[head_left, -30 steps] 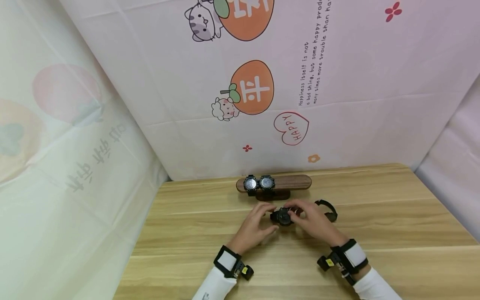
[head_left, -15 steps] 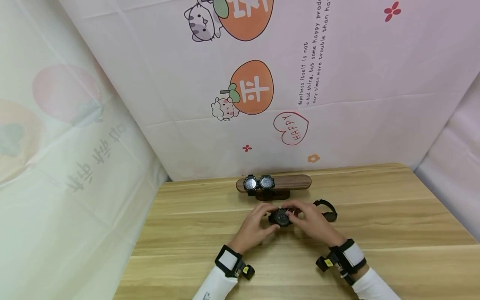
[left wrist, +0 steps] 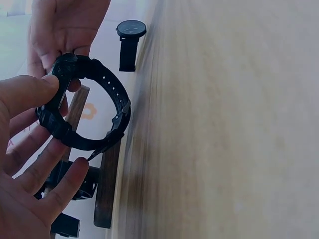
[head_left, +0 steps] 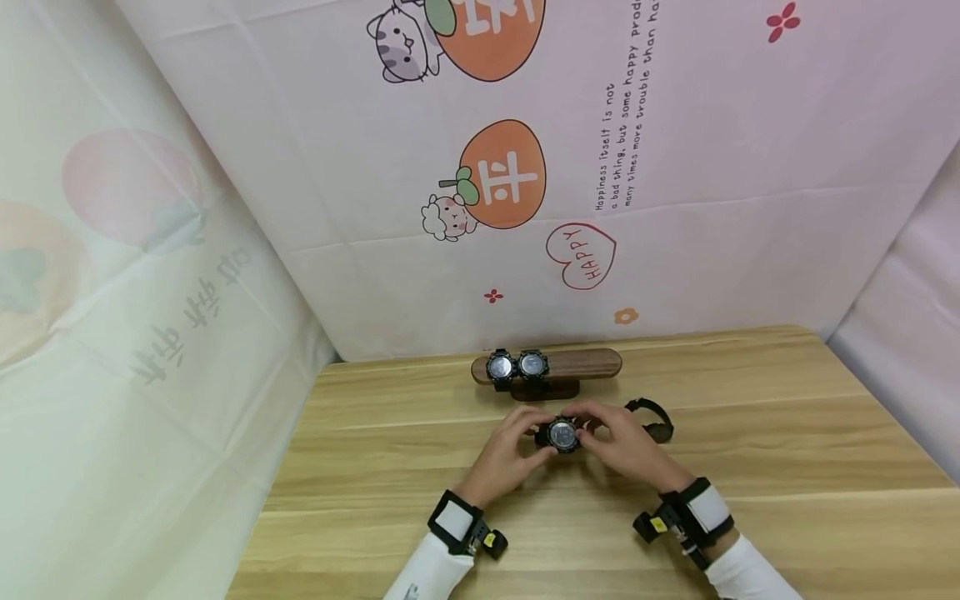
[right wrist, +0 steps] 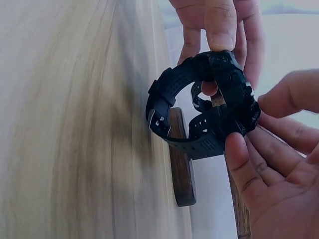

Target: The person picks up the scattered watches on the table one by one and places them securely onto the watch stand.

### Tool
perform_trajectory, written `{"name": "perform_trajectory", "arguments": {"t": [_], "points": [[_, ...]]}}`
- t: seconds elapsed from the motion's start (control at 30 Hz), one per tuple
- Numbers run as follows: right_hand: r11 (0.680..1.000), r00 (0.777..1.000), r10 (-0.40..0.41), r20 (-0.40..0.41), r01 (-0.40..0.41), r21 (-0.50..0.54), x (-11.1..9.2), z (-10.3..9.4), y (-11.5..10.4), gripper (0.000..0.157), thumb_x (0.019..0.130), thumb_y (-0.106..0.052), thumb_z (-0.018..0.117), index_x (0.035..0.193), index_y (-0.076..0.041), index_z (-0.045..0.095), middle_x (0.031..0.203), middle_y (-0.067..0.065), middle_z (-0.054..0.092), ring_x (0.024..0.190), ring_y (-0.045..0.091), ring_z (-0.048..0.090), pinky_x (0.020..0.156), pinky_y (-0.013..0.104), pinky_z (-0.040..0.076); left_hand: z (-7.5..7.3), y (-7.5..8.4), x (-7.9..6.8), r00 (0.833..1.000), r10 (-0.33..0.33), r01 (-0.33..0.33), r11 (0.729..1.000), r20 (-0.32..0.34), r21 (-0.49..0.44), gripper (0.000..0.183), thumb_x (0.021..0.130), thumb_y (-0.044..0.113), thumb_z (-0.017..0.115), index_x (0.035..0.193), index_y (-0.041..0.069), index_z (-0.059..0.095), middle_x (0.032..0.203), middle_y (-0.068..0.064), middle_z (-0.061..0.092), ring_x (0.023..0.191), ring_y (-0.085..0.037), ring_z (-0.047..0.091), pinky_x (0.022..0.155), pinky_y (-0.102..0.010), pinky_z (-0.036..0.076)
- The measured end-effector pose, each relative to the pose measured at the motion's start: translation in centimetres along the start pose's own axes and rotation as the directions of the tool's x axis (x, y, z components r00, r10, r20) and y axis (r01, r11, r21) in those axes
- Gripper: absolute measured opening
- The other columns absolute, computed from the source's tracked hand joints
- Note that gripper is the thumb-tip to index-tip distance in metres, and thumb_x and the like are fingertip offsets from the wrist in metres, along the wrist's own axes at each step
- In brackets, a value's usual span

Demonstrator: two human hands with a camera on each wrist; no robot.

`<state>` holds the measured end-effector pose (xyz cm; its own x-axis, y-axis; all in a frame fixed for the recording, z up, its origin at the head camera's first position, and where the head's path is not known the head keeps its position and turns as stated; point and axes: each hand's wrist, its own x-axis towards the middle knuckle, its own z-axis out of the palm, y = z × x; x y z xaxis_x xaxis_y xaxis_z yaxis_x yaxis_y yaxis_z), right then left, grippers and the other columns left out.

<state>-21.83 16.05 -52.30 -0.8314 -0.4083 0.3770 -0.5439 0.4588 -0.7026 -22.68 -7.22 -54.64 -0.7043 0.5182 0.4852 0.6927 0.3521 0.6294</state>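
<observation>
A black wristwatch (head_left: 562, 434) is held between both hands over the table, its round face turned up toward the head camera. My left hand (head_left: 504, 454) grips one side, with the thumb pressed on the case in the left wrist view. On the other side my right hand (head_left: 618, 442) holds the case by its edge with thumb and fingers. The strap (right wrist: 164, 97) is buckled into a loop that hangs below the case in the right wrist view. Behind the hands, two black watches, one at the left end (head_left: 501, 367) and another beside it (head_left: 533, 365), sit on a wooden stand (head_left: 588, 363).
Another dark watch (head_left: 660, 432) with a curved strap lies on the wooden table (head_left: 750, 467), just right of my right hand. A printed white cloth (head_left: 375, 283) hangs behind the table's back edge, and more cloth stands on both sides.
The held wristwatch has shifted slightly left and tilted, so its face now shows brighter to the head camera. Both hands have stayed nearly in place around it.
</observation>
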Motion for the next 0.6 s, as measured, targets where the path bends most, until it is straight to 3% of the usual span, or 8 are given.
{"name": "perform_trajectory", "arguments": {"t": [0.23, 0.6], "points": [[0.999, 0.999, -0.045, 0.029, 0.045, 0.017, -0.25, -0.15, 0.09, 0.052, 0.081, 0.008, 0.065, 0.127, -0.016, 0.059, 0.121, -0.004, 0.063, 0.103, 0.013, 0.06, 0.08, 0.037, 0.057, -0.29, 0.21, -0.14, 1.0, -0.029, 0.029, 1.0, 0.009, 0.01, 0.048, 0.087, 0.025, 0.072, 0.131, 0.017, 0.056, 0.131, 0.0, 0.053, 0.118, -0.007, 0.049, 0.096, -0.029, 0.05], [0.995, 0.996, -0.086, 0.027, 0.085, 0.054, -0.34, -0.21, 0.32, 0.058, 0.076, 0.012, 0.067, 0.128, -0.011, 0.057, 0.125, 0.003, 0.061, 0.105, 0.021, 0.059, 0.078, 0.036, 0.058, -0.19, 0.18, -0.16, 0.999, -0.029, 0.028, 0.999, -0.036, -0.034, 0.049, 0.085, 0.022, 0.074, 0.13, 0.011, 0.055, 0.129, -0.004, 0.051, 0.117, -0.011, 0.049, 0.095, -0.033, 0.052]]}}
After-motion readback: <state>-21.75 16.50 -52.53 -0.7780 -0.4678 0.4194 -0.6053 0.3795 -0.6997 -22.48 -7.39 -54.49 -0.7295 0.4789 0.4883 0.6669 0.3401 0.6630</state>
